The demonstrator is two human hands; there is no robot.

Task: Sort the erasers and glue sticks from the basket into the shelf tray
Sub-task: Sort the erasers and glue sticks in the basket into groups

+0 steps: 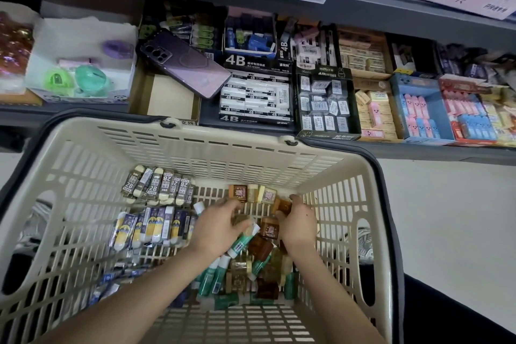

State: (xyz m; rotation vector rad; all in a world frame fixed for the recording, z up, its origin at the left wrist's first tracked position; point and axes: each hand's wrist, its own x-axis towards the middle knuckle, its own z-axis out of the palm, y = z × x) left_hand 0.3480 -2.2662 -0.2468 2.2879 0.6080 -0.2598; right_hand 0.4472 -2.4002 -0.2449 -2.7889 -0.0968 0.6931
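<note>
Hands down in the basket (223,148): left hand (220,227) curled round a green glue stick (242,241), right hand (297,227) pinching a brown eraser (284,205). "2B" erasers (159,186) sit behind; shelf (418,153) has "4B" box (255,98), "miffy" box (326,103).

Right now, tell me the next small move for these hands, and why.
Probably finish the grip and lift both hands clear of the basket. The left hand sits over a green glue stick, the right hand curls round brown erasers, and the shelf trays lie just beyond the rim.
</note>
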